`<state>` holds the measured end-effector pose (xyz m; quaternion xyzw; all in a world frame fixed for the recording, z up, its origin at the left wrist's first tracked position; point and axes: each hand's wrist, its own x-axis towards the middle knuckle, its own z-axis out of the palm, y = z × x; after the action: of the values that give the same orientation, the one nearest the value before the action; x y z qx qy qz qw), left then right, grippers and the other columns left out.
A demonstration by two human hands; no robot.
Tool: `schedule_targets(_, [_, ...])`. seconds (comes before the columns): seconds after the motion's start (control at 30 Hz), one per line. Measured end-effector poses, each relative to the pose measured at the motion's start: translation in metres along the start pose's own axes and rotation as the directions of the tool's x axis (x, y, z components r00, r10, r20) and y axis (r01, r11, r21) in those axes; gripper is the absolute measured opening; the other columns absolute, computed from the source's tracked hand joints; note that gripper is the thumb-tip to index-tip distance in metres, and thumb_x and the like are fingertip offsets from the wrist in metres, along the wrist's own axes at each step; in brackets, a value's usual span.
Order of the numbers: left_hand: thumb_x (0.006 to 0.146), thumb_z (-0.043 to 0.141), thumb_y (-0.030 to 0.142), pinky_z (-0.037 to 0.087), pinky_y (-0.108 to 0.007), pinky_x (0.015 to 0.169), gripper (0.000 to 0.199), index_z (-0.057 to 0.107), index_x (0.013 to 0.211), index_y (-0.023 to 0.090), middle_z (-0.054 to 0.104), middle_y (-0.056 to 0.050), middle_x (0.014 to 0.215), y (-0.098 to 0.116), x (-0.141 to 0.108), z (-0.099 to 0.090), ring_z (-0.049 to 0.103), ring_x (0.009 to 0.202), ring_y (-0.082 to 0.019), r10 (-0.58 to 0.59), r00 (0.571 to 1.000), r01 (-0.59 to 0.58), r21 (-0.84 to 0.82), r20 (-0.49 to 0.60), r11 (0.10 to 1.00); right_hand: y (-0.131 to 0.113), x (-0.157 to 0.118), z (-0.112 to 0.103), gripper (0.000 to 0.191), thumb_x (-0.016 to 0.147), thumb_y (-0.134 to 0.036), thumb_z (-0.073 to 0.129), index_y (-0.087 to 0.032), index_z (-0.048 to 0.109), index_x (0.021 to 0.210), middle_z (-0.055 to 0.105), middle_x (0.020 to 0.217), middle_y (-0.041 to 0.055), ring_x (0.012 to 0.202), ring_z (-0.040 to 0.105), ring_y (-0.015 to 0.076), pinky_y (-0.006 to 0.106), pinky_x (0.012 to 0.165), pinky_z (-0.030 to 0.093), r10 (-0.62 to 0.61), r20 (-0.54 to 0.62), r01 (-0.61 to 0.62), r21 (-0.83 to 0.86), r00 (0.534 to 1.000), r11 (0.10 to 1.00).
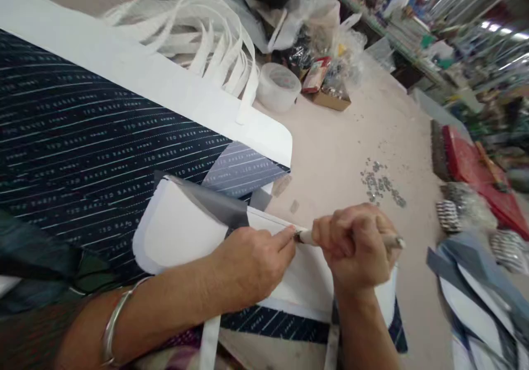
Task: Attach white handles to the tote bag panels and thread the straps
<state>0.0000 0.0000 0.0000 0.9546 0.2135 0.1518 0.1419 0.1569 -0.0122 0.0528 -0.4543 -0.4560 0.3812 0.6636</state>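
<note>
My right hand (357,243) is closed in a fist around a slim white pen-like tool (306,237), held almost level. Its dark tip meets the edge of a white-backed fabric piece (297,282). Right beside that tip, the fingers of my left hand (258,262) are pressed together at the same edge. Grey lining (219,202) is folded over part of the piece. Navy fabric with printed lines and lettering (103,138) lies beneath and to the left, with a long white strip (173,83) along its far side.
A bundle of looped white straps (206,33) lies at the back, beside a roll of clear tape (279,87) and a small carton (330,100). Small metal bits (380,182) are scattered on the table (330,160). Cut grey-and-white pieces (475,298) lie at the right.
</note>
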Motion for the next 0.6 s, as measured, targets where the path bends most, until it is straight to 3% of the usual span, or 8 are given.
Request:
schedule_targets(0.07, [0.094,0.047,0.018,0.058,-0.039,0.058,0.026,0.052,0.12,0.014,0.061,-0.008,0.13,0.001,-0.001,-0.002,0.068,0.078,-0.021,0.004,1.0,-0.005,-0.024,-0.003,1.0,0.0,-0.006,0.0,0.03,0.091,-0.028,0.059,-0.019,0.054,0.063,0.04,0.049,-0.0063,0.04,0.038,0.0074,0.022,0.04,0.033,0.007,0.072,0.007,-0.199,0.997,0.98])
schedule_targets(0.17, [0.093,0.048,0.018,0.056,-0.039,0.056,0.026,0.053,0.119,0.014,0.064,-0.007,0.118,0.001,-0.002,-0.006,0.067,0.077,-0.022,-0.001,1.0,0.002,-0.048,0.014,0.999,0.001,-0.01,-0.001,0.031,0.09,-0.036,0.061,-0.019,0.056,0.064,0.049,0.054,-0.0028,0.046,0.046,0.0096,0.023,0.042,0.037,0.023,0.129,0.024,-0.354,0.991,0.935])
schedule_targets(0.37, [0.092,0.049,0.018,0.056,-0.04,0.056,0.018,0.059,0.107,0.016,0.063,-0.004,0.096,0.001,-0.001,-0.014,0.066,0.072,-0.024,-0.042,0.998,0.044,-0.036,0.053,0.998,0.003,0.005,0.006,0.028,0.095,-0.036,0.055,-0.018,0.059,0.073,0.04,0.046,-0.0083,0.037,0.037,0.0074,0.022,0.039,0.029,0.084,0.139,-0.043,-0.279,0.987,0.959])
schedule_targets(0.5, [0.091,0.05,0.02,0.054,-0.038,0.051,0.023,0.06,0.11,0.012,0.067,-0.009,0.101,0.0,-0.001,-0.01,0.067,0.07,-0.024,-0.03,0.997,0.031,-0.016,0.072,0.999,0.001,0.016,0.027,0.031,0.095,-0.04,0.055,-0.018,0.06,0.074,0.039,0.046,-0.0086,0.039,0.037,0.007,0.022,0.042,0.031,0.094,0.183,-0.007,-0.429,0.978,0.903])
schedule_targets(0.6, [0.092,0.049,0.015,0.055,-0.036,0.056,0.024,0.062,0.111,0.009,0.07,-0.013,0.105,-0.001,-0.001,-0.002,0.069,0.076,-0.024,-0.001,0.995,0.004,-0.03,0.096,1.0,-0.001,0.018,0.045,0.033,0.096,-0.038,0.052,-0.018,0.06,0.071,0.042,0.049,-0.0071,0.045,0.04,0.0072,0.022,0.047,0.033,0.112,0.301,0.093,-0.59,0.947,0.802])
